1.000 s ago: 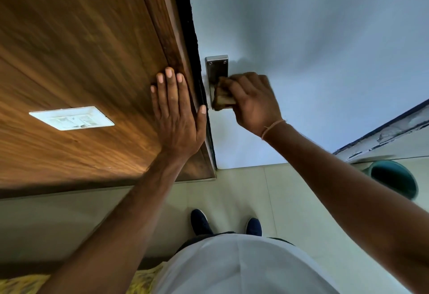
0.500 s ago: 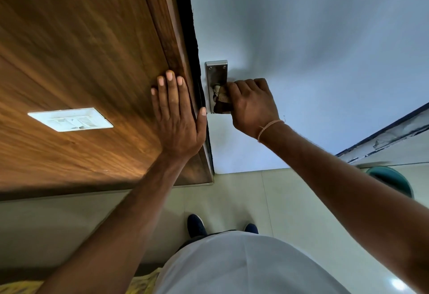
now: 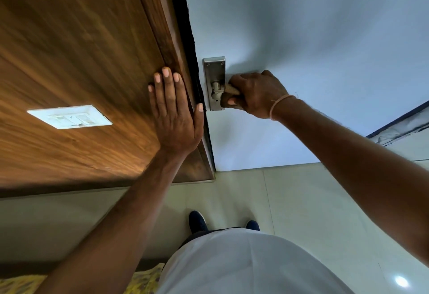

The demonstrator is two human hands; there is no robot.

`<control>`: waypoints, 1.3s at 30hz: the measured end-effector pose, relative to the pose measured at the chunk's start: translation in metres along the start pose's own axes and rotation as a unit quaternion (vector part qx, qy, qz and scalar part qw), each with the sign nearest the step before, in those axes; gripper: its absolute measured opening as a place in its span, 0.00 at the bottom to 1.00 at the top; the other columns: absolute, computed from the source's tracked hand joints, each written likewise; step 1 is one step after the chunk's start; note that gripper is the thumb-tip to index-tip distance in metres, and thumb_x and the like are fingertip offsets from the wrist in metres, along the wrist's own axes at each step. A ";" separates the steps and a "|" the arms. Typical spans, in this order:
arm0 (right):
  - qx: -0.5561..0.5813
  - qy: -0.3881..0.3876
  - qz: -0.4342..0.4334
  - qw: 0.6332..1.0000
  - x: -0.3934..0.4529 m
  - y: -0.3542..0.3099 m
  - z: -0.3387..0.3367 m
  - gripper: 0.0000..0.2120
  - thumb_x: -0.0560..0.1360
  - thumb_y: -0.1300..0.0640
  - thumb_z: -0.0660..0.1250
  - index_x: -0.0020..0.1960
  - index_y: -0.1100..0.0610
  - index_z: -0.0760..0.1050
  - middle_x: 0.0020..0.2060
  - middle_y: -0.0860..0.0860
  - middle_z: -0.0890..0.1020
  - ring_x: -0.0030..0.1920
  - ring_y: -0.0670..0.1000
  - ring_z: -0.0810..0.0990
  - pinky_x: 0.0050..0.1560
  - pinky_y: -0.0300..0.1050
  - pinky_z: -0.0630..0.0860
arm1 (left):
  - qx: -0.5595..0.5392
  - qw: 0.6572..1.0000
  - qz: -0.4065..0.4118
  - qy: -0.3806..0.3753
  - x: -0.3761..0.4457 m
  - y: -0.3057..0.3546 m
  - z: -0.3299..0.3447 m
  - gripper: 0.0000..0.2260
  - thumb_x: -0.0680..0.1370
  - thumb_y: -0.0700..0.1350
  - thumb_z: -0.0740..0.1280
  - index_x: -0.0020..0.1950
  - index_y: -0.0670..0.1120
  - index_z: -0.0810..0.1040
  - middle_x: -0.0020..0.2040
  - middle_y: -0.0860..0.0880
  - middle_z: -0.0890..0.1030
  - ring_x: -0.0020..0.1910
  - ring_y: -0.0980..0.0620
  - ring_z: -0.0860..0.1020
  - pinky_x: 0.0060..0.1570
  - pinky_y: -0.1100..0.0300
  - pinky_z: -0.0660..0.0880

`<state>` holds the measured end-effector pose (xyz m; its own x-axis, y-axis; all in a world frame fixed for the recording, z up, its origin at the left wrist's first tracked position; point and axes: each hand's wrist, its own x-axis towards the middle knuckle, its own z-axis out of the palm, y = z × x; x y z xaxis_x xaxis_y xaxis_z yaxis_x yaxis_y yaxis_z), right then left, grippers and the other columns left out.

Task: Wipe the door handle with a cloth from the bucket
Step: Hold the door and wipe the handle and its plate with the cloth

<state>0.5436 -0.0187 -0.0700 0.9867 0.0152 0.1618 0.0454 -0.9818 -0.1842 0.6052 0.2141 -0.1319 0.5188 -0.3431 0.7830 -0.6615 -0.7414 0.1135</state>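
Observation:
A steel door handle [image 3: 216, 86] sits on its rectangular backplate [image 3: 214, 67] on the pale blue-white door [image 3: 313, 38]. My right hand [image 3: 257, 95] is closed around the lever with a brownish cloth [image 3: 229, 89] bunched inside the fist; only the handle's neck near the plate shows. My left hand [image 3: 175, 117] lies flat, fingers spread, against the wooden frame [image 3: 162, 26] just left of the door edge, holding nothing.
A white switch plate [image 3: 69, 116] is set in the wood panel at left. Pale floor tiles [image 3: 290, 196] lie below, with my dark shoes [image 3: 197, 220] close to the door. A dark-edged ledge [image 3: 399, 126] crosses the right side. The bucket is out of view.
My right hand with the cloth has slid rightward along the lever, away from the backplate, baring the handle's neck. The view shifted, and the green bucket at right dropped out of frame. My left hand stayed put.

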 end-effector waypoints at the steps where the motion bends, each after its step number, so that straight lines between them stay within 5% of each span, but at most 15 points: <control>1: -0.002 0.000 0.005 1.000 -0.005 0.007 -0.002 0.13 0.80 0.43 0.68 0.57 0.52 0.76 0.51 0.52 0.84 0.53 0.61 0.82 0.54 0.52 0.71 | -0.002 1.000 0.001 -0.001 0.000 -0.002 -0.001 0.34 0.84 0.51 0.64 0.84 0.34 0.59 0.83 0.32 0.64 0.84 0.31 0.61 0.84 0.35 0.58; 13: -0.067 0.052 0.014 0.996 0.008 -0.025 0.020 0.14 0.79 0.52 0.68 0.61 0.57 0.76 0.54 0.58 0.84 0.56 0.64 0.81 0.55 0.55 0.73 | 0.004 1.000 0.000 -0.009 0.000 0.000 -0.003 0.34 0.84 0.51 0.63 0.84 0.34 0.59 0.82 0.31 0.64 0.83 0.31 0.61 0.84 0.35 0.57; 18: 0.005 0.028 0.028 0.999 -0.012 0.005 0.004 0.14 0.80 0.45 0.68 0.61 0.51 0.76 0.54 0.53 0.84 0.55 0.62 0.81 0.54 0.53 0.72 | 0.005 1.000 -0.003 -0.006 0.000 0.001 -0.002 0.34 0.85 0.52 0.61 0.84 0.33 0.58 0.82 0.30 0.64 0.83 0.31 0.60 0.84 0.35 0.58; 21: 0.136 0.007 0.109 0.985 -0.029 0.018 -0.004 0.07 0.80 0.48 0.68 0.57 0.46 0.77 0.48 0.47 0.83 0.43 0.58 0.83 0.46 0.53 0.81 | 0.004 1.000 -0.008 -0.014 0.000 0.002 -0.003 0.33 0.86 0.52 0.61 0.84 0.32 0.58 0.82 0.30 0.64 0.83 0.31 0.59 0.83 0.33 0.58; 24: 0.352 0.039 0.199 0.914 -0.041 0.022 0.002 0.08 0.79 0.61 0.69 0.55 0.52 0.81 0.42 0.48 0.85 0.37 0.61 0.84 0.39 0.53 0.85 | 0.006 1.000 -0.013 -0.018 0.000 0.004 -0.004 0.33 0.86 0.52 0.61 0.84 0.32 0.58 0.82 0.30 0.63 0.84 0.31 0.59 0.83 0.33 0.59; 27: 0.490 0.120 0.234 0.831 -0.051 0.019 0.020 0.12 0.77 0.63 0.72 0.60 0.57 0.83 0.51 0.54 0.88 0.54 0.59 0.87 0.59 0.58 0.84 | 0.006 1.000 -0.011 -0.021 0.000 0.003 -0.004 0.33 0.86 0.52 0.61 0.84 0.33 0.58 0.83 0.30 0.63 0.84 0.31 0.59 0.83 0.33 0.59; 31: 0.701 0.211 0.321 0.601 -0.058 0.002 0.053 0.19 0.78 0.61 0.73 0.63 0.71 0.78 0.53 0.65 0.84 0.55 0.66 0.84 0.63 0.73 0.78 | 0.008 1.000 -0.006 -0.020 -0.001 0.000 -0.004 0.33 0.86 0.53 0.60 0.84 0.33 0.58 0.83 0.30 0.63 0.84 0.31 0.59 0.83 0.34 0.59; 33: 0.771 0.227 0.327 0.496 -0.058 -0.010 0.059 0.20 0.81 0.64 0.68 0.68 0.75 0.72 0.56 0.67 0.81 0.56 0.66 0.81 0.61 0.71 0.78 | 0.013 1.000 -0.007 -0.022 -0.001 0.000 -0.005 0.33 0.86 0.53 0.60 0.84 0.33 0.59 0.82 0.30 0.63 0.83 0.32 0.59 0.83 0.34 0.59; 37: 0.850 0.216 0.349 0.329 -0.041 -0.034 0.056 0.15 0.84 0.71 0.57 0.68 0.67 0.74 0.68 0.70 0.77 0.63 0.67 0.80 0.61 0.60 0.82 | 0.007 1.000 -0.005 -0.024 0.000 0.000 -0.007 0.33 0.85 0.53 0.60 0.83 0.32 0.60 0.82 0.30 0.64 0.83 0.31 0.60 0.83 0.34 0.59; 39: 0.860 0.211 0.369 0.283 -0.027 -0.047 0.056 0.15 0.83 0.71 0.55 0.66 0.63 0.74 0.68 0.68 0.78 0.60 0.64 0.81 0.65 0.58 0.80 | 0.005 1.000 -0.007 -0.026 0.000 0.002 -0.007 0.33 0.85 0.52 0.61 0.83 0.32 0.60 0.82 0.29 0.64 0.83 0.31 0.60 0.83 0.33 0.59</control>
<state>0.5237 0.0375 -0.1197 0.7373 -0.4536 -0.5006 0.2175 0.8610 -0.4599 0.6002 0.2170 -0.1270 0.5554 -0.3620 0.7486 -0.6489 -0.7517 0.1179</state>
